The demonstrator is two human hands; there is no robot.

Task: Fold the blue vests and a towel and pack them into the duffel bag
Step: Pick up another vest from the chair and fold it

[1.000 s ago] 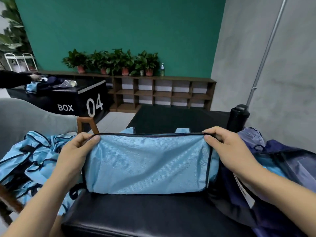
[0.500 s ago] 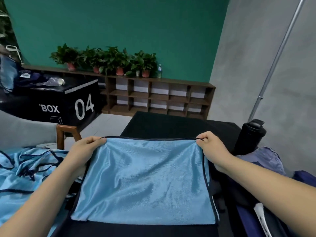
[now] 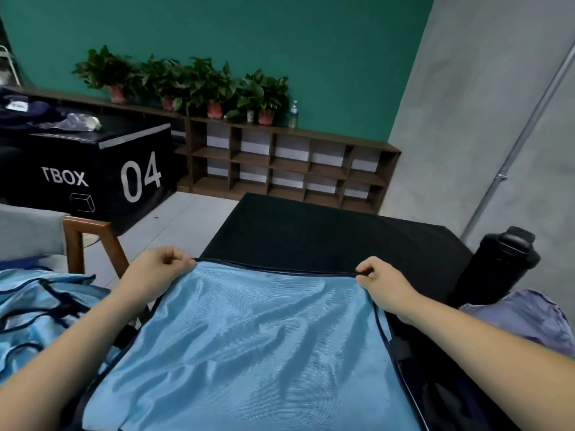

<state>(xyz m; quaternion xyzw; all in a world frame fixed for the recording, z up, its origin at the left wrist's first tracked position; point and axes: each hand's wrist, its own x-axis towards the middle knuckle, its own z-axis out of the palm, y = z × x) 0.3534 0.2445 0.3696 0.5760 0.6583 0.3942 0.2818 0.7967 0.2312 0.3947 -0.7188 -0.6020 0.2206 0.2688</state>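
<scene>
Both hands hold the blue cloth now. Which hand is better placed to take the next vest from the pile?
Probably the left hand. The pile of blue vests lies on the left, beside that forearm; the right hand pinches the blue cloth at its far right corner, away from the pile.

My only camera sits on my head, looking forward and down, close over the shiny light-blue cloth with dark trim point(image 3: 255, 343). Beyond that cloth it faces the teal wall point(image 3: 249, 32).
</scene>
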